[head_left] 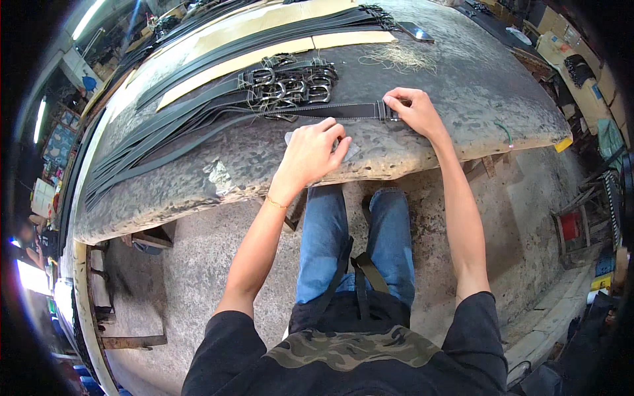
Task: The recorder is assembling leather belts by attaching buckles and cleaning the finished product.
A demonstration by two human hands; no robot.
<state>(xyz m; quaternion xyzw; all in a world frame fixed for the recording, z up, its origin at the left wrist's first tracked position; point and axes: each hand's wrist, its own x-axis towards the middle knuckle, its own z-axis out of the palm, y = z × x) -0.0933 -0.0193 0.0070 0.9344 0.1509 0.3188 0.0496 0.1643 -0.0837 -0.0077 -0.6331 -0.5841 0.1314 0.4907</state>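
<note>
A black leather belt (350, 111) with pale edge stitching lies across the near part of the worktable (462, 92). My right hand (416, 113) pinches its right end, where a loop and a dark buckle partly show. Just below the strap, my left hand (312, 153) hovers close to the table edge with its fingers curled in. Whatever those fingers hold, if anything, is hidden. A pale, clear scrap shows on the table beside and behind that hand. To the left, several black belts lie in a bundle, their metal buckles (290, 86) heaped beyond my left hand.
Farther back, more black straps (264, 36) lie between cardboard strips (238, 66). A tangle of pale threads (399, 58) and a phone (416, 32) rest at the far side. A green cord (505, 132) hangs near the right table edge. A wooden stool (574, 228) stands at right.
</note>
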